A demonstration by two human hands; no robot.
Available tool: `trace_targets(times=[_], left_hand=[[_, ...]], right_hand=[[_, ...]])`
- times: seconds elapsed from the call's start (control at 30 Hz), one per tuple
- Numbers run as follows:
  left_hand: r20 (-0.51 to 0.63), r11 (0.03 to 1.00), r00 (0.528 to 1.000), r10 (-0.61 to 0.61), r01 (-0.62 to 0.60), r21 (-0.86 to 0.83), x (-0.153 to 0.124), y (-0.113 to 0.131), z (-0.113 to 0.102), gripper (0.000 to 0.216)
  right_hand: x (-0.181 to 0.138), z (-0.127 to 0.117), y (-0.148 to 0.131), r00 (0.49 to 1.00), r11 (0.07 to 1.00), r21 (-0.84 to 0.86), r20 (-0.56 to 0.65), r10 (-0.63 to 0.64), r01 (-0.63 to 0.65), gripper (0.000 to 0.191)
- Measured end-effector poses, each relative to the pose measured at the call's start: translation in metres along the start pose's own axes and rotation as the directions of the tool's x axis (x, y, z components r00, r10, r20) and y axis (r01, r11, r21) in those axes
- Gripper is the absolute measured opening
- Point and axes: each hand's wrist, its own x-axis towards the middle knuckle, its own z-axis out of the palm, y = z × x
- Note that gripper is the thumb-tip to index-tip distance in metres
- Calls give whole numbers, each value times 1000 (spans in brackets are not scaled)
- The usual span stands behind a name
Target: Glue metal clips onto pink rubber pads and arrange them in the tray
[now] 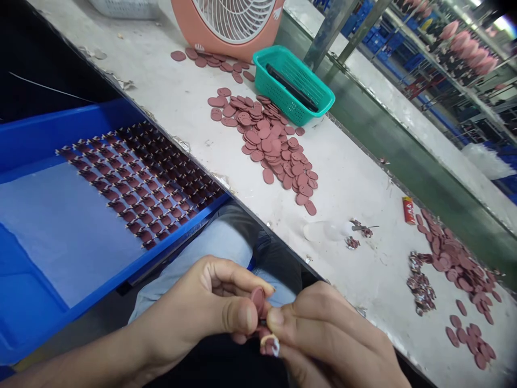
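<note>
Close to my lap, both hands meet around small parts. Between thumb and fingers, my left hand [214, 304] pinches a reddish-brown oval disc [257, 297]. My right hand [335, 328] is closed on a small reddish-brown piece with a cream and white end [269, 345], pressed up against the disc. Fingertips hide where the two parts meet, so I cannot tell if they are joined. A pile of similar oval discs [274, 143], some with tiny holes, lies on the worktable [359, 178] beyond my hands.
To the left, a blue tray [100, 307] holds rows of assembled pieces [141, 188]. On the table stand a green basket [291, 89] with a dark bar and a pink fan [234, 27]. A white bottle [323, 230], small patterned parts [420, 285] and more discs [456, 258] lie rightward.
</note>
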Motion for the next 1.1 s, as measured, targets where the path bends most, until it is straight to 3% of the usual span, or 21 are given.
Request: trace_targets(times=[0.13, 0.3, 0.5, 0.7, 1.1], left_hand=[[-14, 1000, 1000, -9, 10, 21, 4, 0, -5, 32], [-55, 999, 997, -50, 51, 13, 9, 1, -7, 36], [-95, 996, 992, -82, 85, 28, 14, 1, -3, 35], [-193, 991, 972, -131, 134, 0, 19, 0, 3, 39], [-196, 992, 974, -115, 124, 34, 20, -3, 12, 43]], right_hand=[[6, -5, 8, 998, 1000, 21, 64, -9, 8, 26], [4, -6, 12, 999, 999, -26, -19, 35, -35, 42], [5, -8, 17, 1000, 999, -48, -11, 23, -23, 13], [6, -9, 20, 998, 999, -45, -59, 16, -19, 10], [0, -11, 17, 996, 999, -26, -81, -24, 22, 8]])
